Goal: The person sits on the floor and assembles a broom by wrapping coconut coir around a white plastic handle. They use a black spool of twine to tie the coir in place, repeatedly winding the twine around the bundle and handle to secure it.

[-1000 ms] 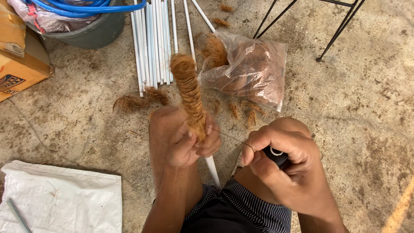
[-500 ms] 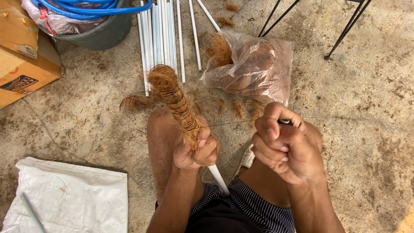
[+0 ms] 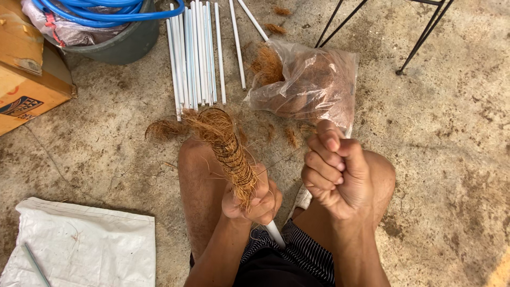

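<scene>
My left hand (image 3: pixel 254 201) grips a white stick wrapped in brown coconut fibre (image 3: pixel 226 149); the fibre end points away from me and the bare white end (image 3: pixel 276 234) sticks out below my fist. My right hand (image 3: pixel 334 175) is a closed fist to the right, pulling a thin thread (image 3: pixel 281 159) that runs taut from the fibre wrap. Whatever else the fist holds is hidden. Both hands are above my bare knees.
A clear plastic bag of coconut fibre (image 3: pixel 313 87) lies ahead on the concrete floor. White sticks (image 3: pixel 196 53) lie in a row beside it. A grey tub with blue hose (image 3: pixel 117 26), a cardboard box (image 3: pixel 26 79), a white sack (image 3: pixel 85 244) and black metal legs (image 3: pixel 425 32) are around.
The wrapped stick has tilted left and lower. My right hand has swung up and closed into a fist, drawing the thread tight; the dark object seen in it earlier is hidden now.
</scene>
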